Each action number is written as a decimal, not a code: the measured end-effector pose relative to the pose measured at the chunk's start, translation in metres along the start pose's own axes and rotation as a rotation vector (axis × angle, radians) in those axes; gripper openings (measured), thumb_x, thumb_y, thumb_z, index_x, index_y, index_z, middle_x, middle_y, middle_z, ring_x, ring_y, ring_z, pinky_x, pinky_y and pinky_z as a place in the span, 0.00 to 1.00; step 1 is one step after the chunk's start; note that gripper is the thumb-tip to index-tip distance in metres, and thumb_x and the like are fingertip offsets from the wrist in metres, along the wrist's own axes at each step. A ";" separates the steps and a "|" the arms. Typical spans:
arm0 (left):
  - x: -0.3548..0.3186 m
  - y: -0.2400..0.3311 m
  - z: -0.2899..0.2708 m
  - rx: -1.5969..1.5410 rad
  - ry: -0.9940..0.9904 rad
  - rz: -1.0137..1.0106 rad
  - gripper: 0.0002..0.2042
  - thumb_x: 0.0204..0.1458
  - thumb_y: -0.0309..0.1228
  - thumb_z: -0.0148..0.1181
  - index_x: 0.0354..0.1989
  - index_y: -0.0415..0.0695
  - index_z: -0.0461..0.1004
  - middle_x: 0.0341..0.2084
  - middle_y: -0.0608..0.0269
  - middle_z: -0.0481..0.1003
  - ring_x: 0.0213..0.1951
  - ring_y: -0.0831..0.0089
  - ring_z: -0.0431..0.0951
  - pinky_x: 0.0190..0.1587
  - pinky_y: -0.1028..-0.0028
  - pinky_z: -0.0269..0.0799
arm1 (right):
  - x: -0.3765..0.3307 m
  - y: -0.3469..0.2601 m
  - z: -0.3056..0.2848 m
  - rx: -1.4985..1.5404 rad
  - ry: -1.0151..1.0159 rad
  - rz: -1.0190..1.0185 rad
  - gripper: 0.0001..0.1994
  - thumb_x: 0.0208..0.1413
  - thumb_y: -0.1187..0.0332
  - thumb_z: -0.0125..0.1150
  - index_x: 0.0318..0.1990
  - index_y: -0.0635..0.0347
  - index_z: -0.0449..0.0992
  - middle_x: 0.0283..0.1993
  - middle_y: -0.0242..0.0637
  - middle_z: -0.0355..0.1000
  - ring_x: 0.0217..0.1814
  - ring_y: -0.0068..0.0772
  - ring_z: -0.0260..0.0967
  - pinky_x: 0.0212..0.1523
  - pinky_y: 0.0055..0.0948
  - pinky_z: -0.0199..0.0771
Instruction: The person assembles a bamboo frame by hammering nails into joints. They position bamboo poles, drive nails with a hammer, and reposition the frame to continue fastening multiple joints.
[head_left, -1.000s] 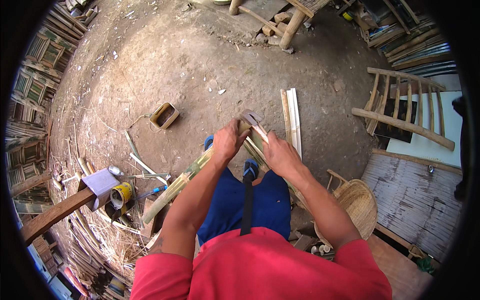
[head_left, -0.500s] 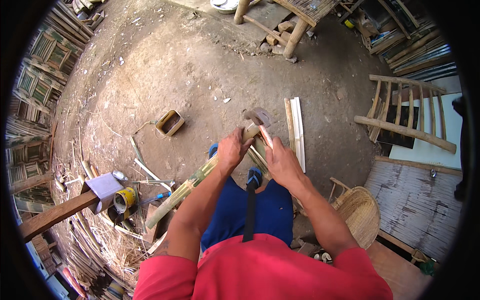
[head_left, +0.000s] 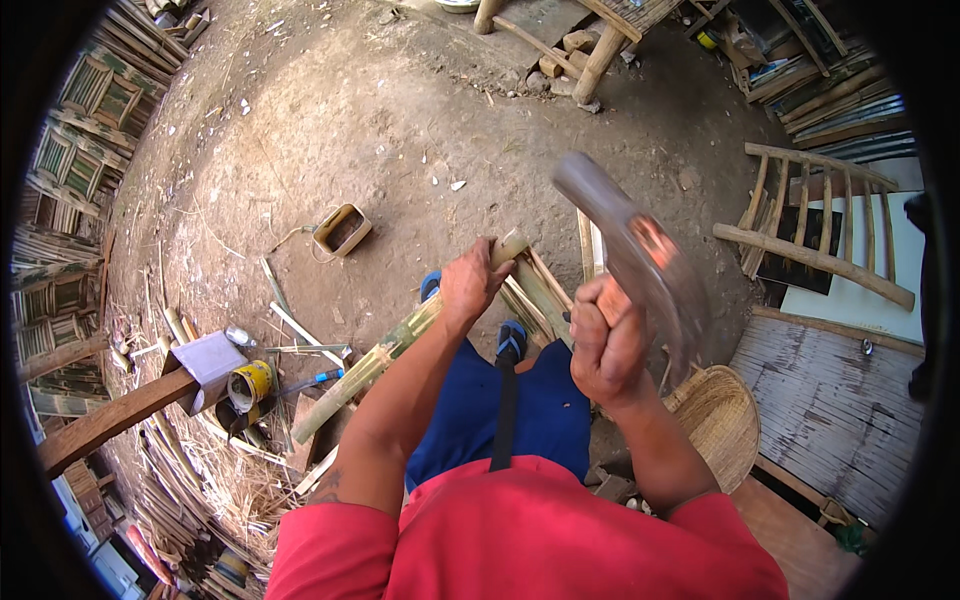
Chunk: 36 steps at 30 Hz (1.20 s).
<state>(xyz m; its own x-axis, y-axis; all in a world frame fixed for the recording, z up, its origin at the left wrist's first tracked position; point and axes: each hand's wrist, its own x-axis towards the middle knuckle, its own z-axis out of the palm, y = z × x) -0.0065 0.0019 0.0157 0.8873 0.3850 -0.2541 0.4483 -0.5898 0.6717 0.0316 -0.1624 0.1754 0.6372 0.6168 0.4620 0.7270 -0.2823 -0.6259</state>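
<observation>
Hammer head (head_left: 642, 268), seemingly grey-brown

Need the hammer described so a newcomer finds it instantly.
Start at the red shirt along the lower edge and follow the right forearm up to the right hand. The hammer is in that hand, large in view. Dark, curved and motion-blurred, it stands apart from the pale strips on the ground behind it.

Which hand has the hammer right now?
The right hand, gripping the blurred hammer; the left hand instead grips the bamboo pole near its far end.
</observation>
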 end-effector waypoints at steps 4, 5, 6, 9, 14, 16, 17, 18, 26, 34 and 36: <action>0.003 0.000 -0.001 0.011 -0.041 -0.048 0.27 0.54 0.50 0.66 0.55 0.45 0.72 0.39 0.45 0.82 0.41 0.46 0.83 0.43 0.53 0.77 | -0.007 0.008 0.010 -0.174 -0.601 0.704 0.10 0.67 0.68 0.50 0.45 0.69 0.65 0.37 0.70 0.73 0.40 0.72 0.74 0.38 0.60 0.73; 0.000 0.000 -0.002 0.033 -0.056 -0.035 0.26 0.55 0.50 0.65 0.54 0.44 0.72 0.39 0.45 0.82 0.41 0.47 0.83 0.43 0.53 0.77 | -0.011 0.010 0.017 -0.191 -0.493 0.695 0.10 0.66 0.68 0.52 0.45 0.69 0.65 0.33 0.67 0.74 0.39 0.74 0.73 0.37 0.61 0.72; 0.003 0.001 -0.002 0.043 -0.030 -0.018 0.25 0.55 0.49 0.65 0.54 0.44 0.72 0.38 0.45 0.82 0.41 0.47 0.83 0.42 0.53 0.76 | -0.013 0.013 0.017 -0.175 -0.451 0.673 0.10 0.66 0.69 0.53 0.45 0.67 0.65 0.34 0.66 0.74 0.40 0.73 0.73 0.38 0.60 0.73; 0.001 0.000 -0.002 0.036 -0.033 -0.032 0.26 0.55 0.50 0.66 0.54 0.44 0.73 0.38 0.46 0.82 0.41 0.47 0.83 0.42 0.53 0.76 | -0.025 0.017 0.022 -0.047 -0.030 0.134 0.09 0.63 0.71 0.56 0.47 0.64 0.67 0.40 0.58 0.73 0.39 0.66 0.75 0.37 0.54 0.77; 0.001 -0.002 -0.003 0.018 0.001 -0.002 0.26 0.55 0.49 0.66 0.55 0.43 0.73 0.39 0.46 0.82 0.42 0.47 0.83 0.43 0.54 0.76 | -0.021 0.024 0.020 -0.264 -0.322 0.334 0.09 0.65 0.69 0.54 0.43 0.68 0.68 0.38 0.59 0.74 0.37 0.66 0.75 0.36 0.54 0.78; 0.002 -0.001 -0.004 0.020 -0.019 0.000 0.26 0.55 0.49 0.66 0.55 0.43 0.72 0.40 0.46 0.82 0.42 0.47 0.83 0.43 0.54 0.76 | -0.019 0.024 0.020 -0.235 -0.471 0.697 0.11 0.66 0.70 0.53 0.47 0.71 0.69 0.39 0.64 0.75 0.41 0.72 0.74 0.40 0.56 0.74; 0.003 -0.001 -0.005 0.003 0.037 0.035 0.27 0.55 0.49 0.66 0.56 0.43 0.72 0.40 0.46 0.82 0.43 0.47 0.83 0.43 0.54 0.77 | -0.019 0.023 0.021 -0.168 -0.386 0.595 0.11 0.66 0.70 0.53 0.47 0.71 0.69 0.40 0.64 0.75 0.42 0.72 0.74 0.41 0.56 0.74; 0.003 0.000 -0.005 -0.007 0.020 0.026 0.28 0.54 0.49 0.66 0.57 0.43 0.71 0.41 0.46 0.82 0.43 0.47 0.83 0.43 0.54 0.77 | -0.019 0.022 0.020 -0.087 -0.243 0.447 0.11 0.66 0.69 0.53 0.48 0.71 0.69 0.41 0.63 0.75 0.43 0.71 0.73 0.41 0.56 0.73; 0.006 -0.006 -0.008 -0.021 -0.062 0.102 0.44 0.52 0.42 0.69 0.73 0.39 0.50 0.50 0.49 0.80 0.45 0.45 0.82 0.46 0.52 0.77 | -0.024 0.027 0.022 -0.234 -0.466 0.696 0.12 0.66 0.67 0.54 0.46 0.68 0.66 0.34 0.66 0.75 0.40 0.71 0.75 0.41 0.61 0.75; 0.009 -0.009 0.003 0.026 -0.080 0.057 0.45 0.52 0.41 0.69 0.73 0.38 0.50 0.47 0.47 0.80 0.42 0.43 0.81 0.44 0.52 0.77 | -0.034 0.045 0.029 -0.285 -0.593 0.660 0.14 0.64 0.69 0.55 0.53 0.69 0.67 0.36 0.65 0.74 0.38 0.71 0.74 0.37 0.59 0.75; 0.008 -0.009 0.003 -0.001 -0.011 0.129 0.44 0.53 0.41 0.69 0.73 0.38 0.50 0.46 0.47 0.80 0.42 0.43 0.81 0.44 0.52 0.77 | -0.034 0.045 0.030 -0.231 -0.428 0.613 0.16 0.65 0.69 0.55 0.55 0.69 0.65 0.36 0.65 0.74 0.39 0.72 0.74 0.37 0.60 0.74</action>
<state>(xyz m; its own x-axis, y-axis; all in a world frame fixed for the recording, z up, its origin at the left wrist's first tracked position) -0.0036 0.0082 0.0055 0.9387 0.2984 -0.1727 0.3301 -0.6331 0.7002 0.0348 -0.1742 0.1133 0.8224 0.5176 -0.2361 0.3415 -0.7811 -0.5227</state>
